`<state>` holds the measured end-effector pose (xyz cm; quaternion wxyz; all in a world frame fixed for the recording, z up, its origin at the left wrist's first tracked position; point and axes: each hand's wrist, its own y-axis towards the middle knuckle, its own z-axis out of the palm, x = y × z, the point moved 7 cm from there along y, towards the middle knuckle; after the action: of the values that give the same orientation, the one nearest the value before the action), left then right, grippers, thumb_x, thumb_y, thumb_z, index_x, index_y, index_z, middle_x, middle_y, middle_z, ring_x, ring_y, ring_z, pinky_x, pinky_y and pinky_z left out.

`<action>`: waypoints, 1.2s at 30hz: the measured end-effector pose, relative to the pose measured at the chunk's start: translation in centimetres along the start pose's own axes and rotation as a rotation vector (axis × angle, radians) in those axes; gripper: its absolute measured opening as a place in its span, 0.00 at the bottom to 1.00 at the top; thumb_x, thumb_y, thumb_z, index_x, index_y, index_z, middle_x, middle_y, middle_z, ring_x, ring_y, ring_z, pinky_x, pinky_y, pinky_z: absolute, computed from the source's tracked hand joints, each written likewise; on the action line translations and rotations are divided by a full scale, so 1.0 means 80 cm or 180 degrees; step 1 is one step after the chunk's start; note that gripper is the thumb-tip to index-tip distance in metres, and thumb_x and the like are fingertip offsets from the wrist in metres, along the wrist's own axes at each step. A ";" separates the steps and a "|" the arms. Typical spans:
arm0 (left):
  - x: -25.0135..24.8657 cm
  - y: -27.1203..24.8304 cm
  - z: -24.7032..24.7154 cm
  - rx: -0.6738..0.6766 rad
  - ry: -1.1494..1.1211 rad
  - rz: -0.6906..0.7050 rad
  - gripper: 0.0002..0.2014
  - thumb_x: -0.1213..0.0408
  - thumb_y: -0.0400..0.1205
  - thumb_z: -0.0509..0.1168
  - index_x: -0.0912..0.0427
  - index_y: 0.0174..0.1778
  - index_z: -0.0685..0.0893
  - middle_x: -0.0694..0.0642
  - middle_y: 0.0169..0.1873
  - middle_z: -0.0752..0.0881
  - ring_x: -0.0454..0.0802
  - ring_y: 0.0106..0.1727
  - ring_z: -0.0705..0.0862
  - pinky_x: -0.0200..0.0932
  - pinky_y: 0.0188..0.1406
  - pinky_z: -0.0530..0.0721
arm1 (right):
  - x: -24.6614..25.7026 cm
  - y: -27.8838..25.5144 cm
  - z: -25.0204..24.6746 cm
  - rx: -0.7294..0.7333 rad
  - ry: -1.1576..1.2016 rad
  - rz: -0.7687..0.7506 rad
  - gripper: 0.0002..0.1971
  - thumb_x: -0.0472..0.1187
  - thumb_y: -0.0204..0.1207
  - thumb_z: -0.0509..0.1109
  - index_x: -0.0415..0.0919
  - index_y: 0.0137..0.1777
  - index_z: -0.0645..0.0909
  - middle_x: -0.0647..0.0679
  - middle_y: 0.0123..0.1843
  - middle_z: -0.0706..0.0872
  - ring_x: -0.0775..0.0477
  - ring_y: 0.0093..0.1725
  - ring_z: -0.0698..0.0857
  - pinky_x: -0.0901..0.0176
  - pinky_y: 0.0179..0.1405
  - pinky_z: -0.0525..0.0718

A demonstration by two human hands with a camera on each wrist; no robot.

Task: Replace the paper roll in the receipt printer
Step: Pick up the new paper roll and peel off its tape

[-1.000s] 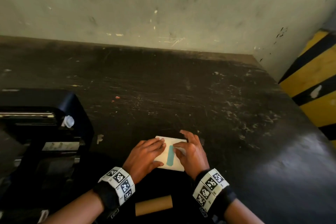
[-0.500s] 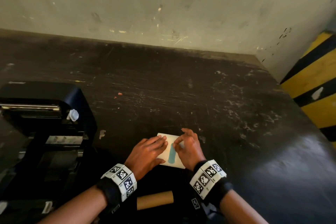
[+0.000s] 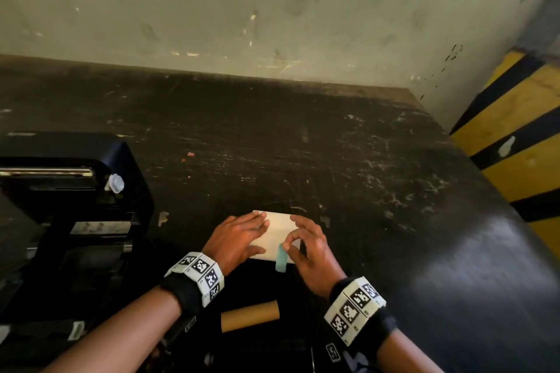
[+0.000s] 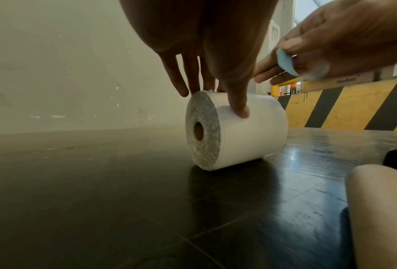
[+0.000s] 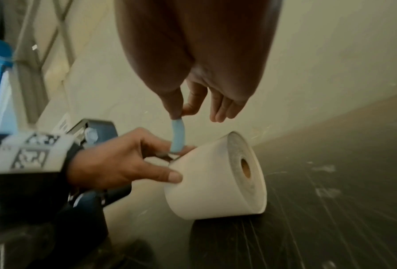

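A full white paper roll lies on its side on the dark table. My left hand holds it down, fingers over the top and thumb on the near face. My right hand pinches a light blue tape strip between thumb and forefinger, lifted off the roll with its lower end still at the paper. The black receipt printer stands open at the left. An empty brown cardboard core lies near the table's front edge.
The scuffed dark table meets a pale wall at the back. A yellow and black striped barrier stands off its right edge. A small white knob sticks out of the printer's side.
The blue strip lay flat across the roll before; my right hand has now peeled it up and toward me. My left hand has stayed on the roll.
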<state>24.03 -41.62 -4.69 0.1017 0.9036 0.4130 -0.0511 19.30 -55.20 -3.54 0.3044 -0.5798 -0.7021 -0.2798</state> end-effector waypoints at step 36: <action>-0.010 -0.012 0.009 -0.0108 -0.0439 -0.0149 0.31 0.67 0.72 0.74 0.65 0.71 0.71 0.60 0.74 0.70 0.52 0.77 0.64 0.46 0.73 0.60 | -0.096 -0.146 0.038 0.0647 -0.0523 0.1475 0.26 0.65 0.66 0.70 0.47 0.57 0.82 0.48 0.51 0.86 0.47 0.50 0.85 0.53 0.49 0.85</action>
<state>22.80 -41.74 -5.41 0.1441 0.8862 0.4267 -0.1086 8.58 -59.90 -11.75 0.3590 -0.7123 -0.5974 -0.0828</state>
